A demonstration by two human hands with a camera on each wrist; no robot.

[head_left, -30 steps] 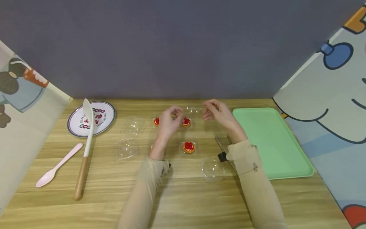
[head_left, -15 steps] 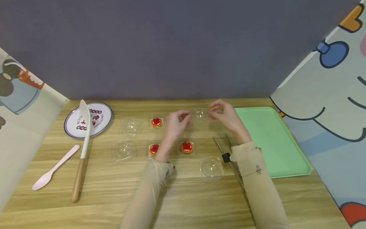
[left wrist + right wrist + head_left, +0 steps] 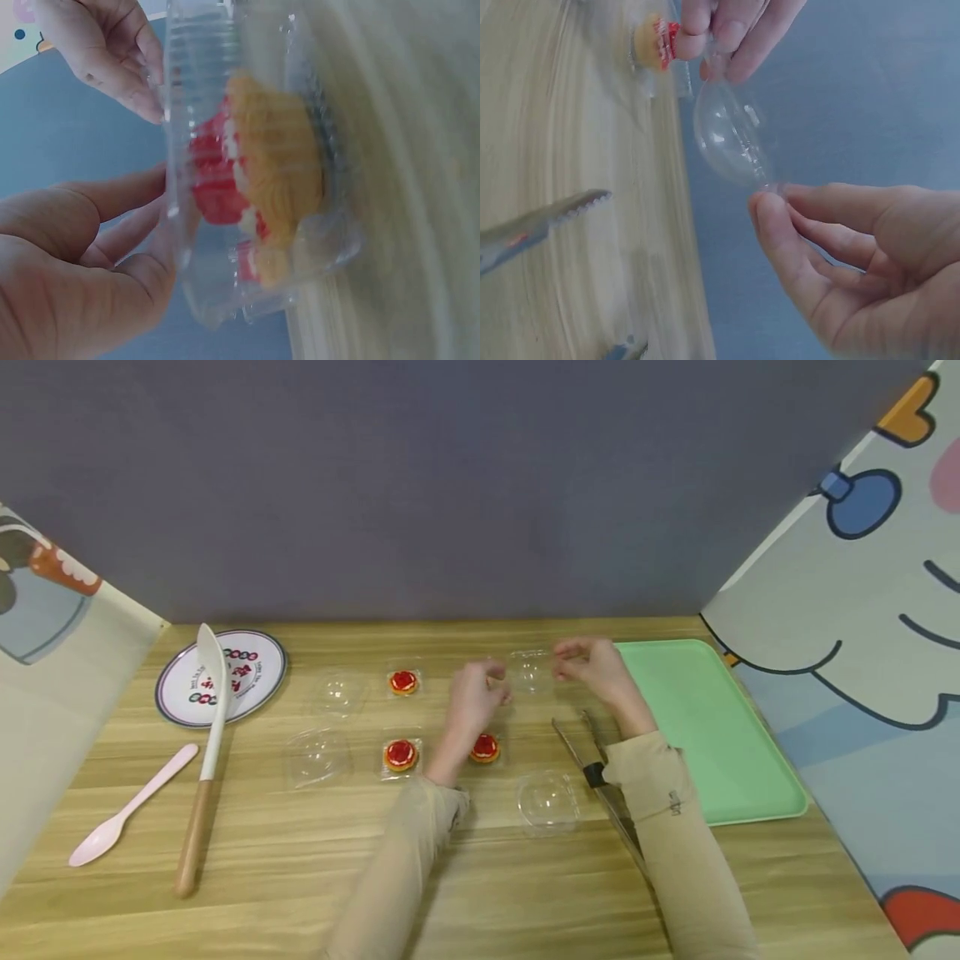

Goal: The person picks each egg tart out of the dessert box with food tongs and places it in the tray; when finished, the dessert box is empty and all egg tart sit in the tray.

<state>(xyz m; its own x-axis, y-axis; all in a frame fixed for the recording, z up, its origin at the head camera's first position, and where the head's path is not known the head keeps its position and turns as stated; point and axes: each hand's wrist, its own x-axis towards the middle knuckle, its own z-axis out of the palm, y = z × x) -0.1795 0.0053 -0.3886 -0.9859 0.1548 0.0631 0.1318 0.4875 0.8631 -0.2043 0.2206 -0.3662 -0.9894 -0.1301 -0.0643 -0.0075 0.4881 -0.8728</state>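
Note:
Between both hands is a domed clear plastic lid (image 3: 531,672). My left hand (image 3: 476,697) pinches its left edge, and my right hand (image 3: 597,675) its right edge; the right wrist view shows the lid (image 3: 731,139) stretched between fingertips. Small red-topped tarts sit in clear plastic trays: one tart (image 3: 403,682) at the back, another tart (image 3: 401,755) in front of it, and a third tart (image 3: 485,748) near my left wrist. One more tart is mostly hidden behind the left hand. A tart in clear plastic (image 3: 277,161) fills the left wrist view.
Clear domes lie on the table: a left dome (image 3: 318,758), a back-left dome (image 3: 337,693), a front dome (image 3: 548,802). Metal tongs (image 3: 615,814) lie by the right sleeve, beside a green tray (image 3: 720,735). At left are a plate (image 3: 258,681), long-handled spoon (image 3: 197,839) and pink spoon (image 3: 138,800).
Both hands have moved rightward and slightly nearer the body, with the clear lid between them. Tarts that the left arm covered have come into sight. The head view has shifted slightly right.

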